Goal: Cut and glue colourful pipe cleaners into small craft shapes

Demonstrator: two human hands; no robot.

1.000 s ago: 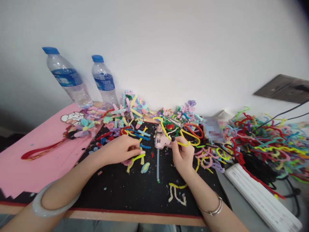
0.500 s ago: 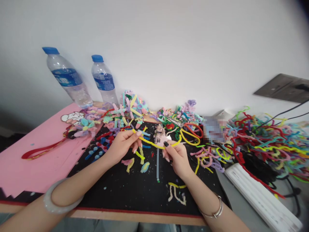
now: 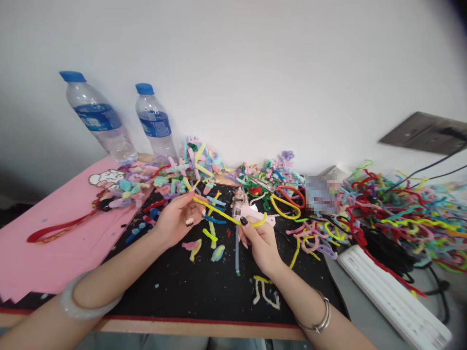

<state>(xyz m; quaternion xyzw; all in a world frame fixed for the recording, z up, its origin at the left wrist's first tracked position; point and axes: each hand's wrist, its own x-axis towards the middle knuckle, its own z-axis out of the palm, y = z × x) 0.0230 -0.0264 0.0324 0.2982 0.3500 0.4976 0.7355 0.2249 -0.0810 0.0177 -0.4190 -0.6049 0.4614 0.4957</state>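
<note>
A yellow pipe cleaner (image 3: 221,212) runs nearly straight between my two hands above the black mat (image 3: 164,291). My left hand (image 3: 180,218) holds its left end at the thumb and forefinger, the other fingers loosely curled. My right hand (image 3: 259,240) pinches it nearer the other end, and a short free tail curves up to the right. Below lie a yellow and cream bent piece (image 3: 263,281), a blue-yellow leaf-shaped piece (image 3: 218,253) and a pink-yellow one (image 3: 193,249). A pale glue stick (image 3: 237,253) projects from a glue gun (image 3: 251,214) behind my right hand.
Scissors (image 3: 286,206) with orange and yellow handles lie at the back. Tangled pipe cleaners (image 3: 394,209) and a white power strip (image 3: 394,296) occupy the right. Pink sheets (image 3: 73,209) cover the left; two water bottles (image 3: 98,119) lean against the wall.
The yellow pipe cleaner, curved before, is now straighter between my hands. My left hand has shifted left and turned, its fingers more loosely spread. My right hand has moved slightly left.
</note>
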